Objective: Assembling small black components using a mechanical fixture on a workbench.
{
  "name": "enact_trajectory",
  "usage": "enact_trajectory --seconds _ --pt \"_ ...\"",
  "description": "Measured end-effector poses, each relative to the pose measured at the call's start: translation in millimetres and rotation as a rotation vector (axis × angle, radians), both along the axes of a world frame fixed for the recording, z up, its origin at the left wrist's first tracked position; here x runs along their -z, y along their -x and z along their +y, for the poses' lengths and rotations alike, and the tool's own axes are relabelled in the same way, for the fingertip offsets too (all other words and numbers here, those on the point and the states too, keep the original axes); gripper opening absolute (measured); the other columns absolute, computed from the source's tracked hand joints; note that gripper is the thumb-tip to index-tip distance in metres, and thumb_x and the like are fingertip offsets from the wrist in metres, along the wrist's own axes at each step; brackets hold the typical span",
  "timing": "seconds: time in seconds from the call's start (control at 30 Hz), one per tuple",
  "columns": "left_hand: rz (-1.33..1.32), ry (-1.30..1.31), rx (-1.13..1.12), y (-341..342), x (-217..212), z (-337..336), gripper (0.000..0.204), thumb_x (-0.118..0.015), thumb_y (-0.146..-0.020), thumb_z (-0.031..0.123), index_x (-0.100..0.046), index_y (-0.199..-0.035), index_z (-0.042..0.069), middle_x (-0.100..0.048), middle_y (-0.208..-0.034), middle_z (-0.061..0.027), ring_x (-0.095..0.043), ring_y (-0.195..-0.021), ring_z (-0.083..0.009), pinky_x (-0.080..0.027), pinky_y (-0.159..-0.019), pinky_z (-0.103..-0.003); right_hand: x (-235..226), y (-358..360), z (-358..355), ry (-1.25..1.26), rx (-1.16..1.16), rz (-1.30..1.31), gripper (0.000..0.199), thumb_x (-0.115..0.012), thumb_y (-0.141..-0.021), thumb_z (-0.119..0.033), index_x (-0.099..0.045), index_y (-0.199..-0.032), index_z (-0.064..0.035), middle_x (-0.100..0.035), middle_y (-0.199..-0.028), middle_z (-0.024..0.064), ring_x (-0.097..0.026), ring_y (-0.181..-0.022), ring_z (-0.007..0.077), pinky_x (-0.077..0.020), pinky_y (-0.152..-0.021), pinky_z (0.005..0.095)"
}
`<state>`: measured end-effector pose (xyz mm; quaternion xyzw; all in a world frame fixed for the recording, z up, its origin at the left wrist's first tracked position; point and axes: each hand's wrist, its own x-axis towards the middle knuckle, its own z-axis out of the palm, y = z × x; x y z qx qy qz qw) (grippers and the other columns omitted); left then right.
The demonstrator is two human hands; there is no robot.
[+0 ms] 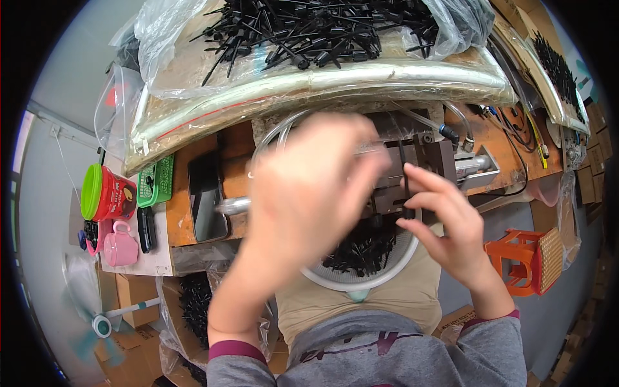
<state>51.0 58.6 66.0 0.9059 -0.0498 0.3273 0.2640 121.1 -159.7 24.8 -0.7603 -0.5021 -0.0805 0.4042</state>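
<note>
My left hand (306, 184) is raised over the middle of the bench, smeared by motion. Its fingers hang near a metal fixture (440, 161), and whether they hold anything cannot be made out. On the fixture's right side, my right hand (454, 226) pinches a thin black plastic rod-like part (405, 169) between thumb and fingertips; the part stands roughly upright in the picture. Below the fixture, a white round basket (351, 284) rests by my lap, with many similar black parts (364, 255) inside. My left hand and forearm cover part of the fixture.
A plastic-covered tray (309, 84) heaped with black stemmed parts (309, 32) spans the far side. On the left are a dark phone (205, 193), green basket (157, 180), red tub (117, 197) and pink mug (120, 245). An orange stool (522, 258) stands right.
</note>
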Motion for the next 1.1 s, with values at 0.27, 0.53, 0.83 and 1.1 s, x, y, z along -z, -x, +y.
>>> enact_trajectory --seconds 0.27,0.53,0.83,1.1 --pt "0.093 0.074 -0.322 -105.0 -51.9 71.2 0.035 -0.083 -0.079 0.019 -0.073 -0.1 -0.007 -0.075 -0.084 -0.0161 -0.071 -0.073 -0.0199 -0.056 -0.071 -0.032 22.8 15.3 25.3 0.209 -0.023 -0.318 0.021 -0.076 -0.076 -0.014 -0.06 -0.088 -0.0064 -0.067 -0.131 0.0162 -0.055 -0.051 0.0136 -0.0478 -0.053 0.0256" --pt "0.208 0.849 0.048 -84.9 -65.8 98.9 0.024 -0.08 -0.085 0.017 -0.075 -0.102 0.0 -0.072 -0.092 -0.0065 -0.068 -0.082 -0.0159 -0.054 -0.072 -0.028 -1.0 8.2 25.3 0.332 -0.094 -0.232 0.024 -0.078 -0.077 -0.015 -0.061 -0.091 -0.0057 -0.07 -0.123 0.0154 -0.063 -0.059 0.0214 -0.0518 -0.056 0.0314" --pt "0.033 0.478 0.041 -6.4 -31.8 46.6 0.033 -0.081 -0.079 -0.003 -0.074 -0.111 0.0 -0.071 -0.112 -0.0087 -0.069 -0.1 -0.0157 -0.058 -0.083 -0.027 -70.6 -101.7 117.7 -0.316 0.019 -0.539 0.015 -0.072 -0.085 -0.009 -0.072 -0.099 -0.0056 -0.07 -0.091 0.0091 -0.067 -0.078 0.028 -0.0523 -0.07 0.0361" --pt "0.127 0.072 0.033 51.6 45.1 -43.8 0.031 -0.081 -0.07 0.0 -0.071 -0.099 0.002 -0.065 -0.133 -0.0178 -0.072 -0.094 -0.0251 -0.059 -0.078 -0.035 -81.7 -136.3 171.8 0.056 0.019 -0.35 0.023 -0.072 -0.084 -0.01 -0.075 -0.105 -0.0007 -0.071 -0.091 0.0184 -0.069 -0.089 0.0367 -0.055 -0.085 0.0415"
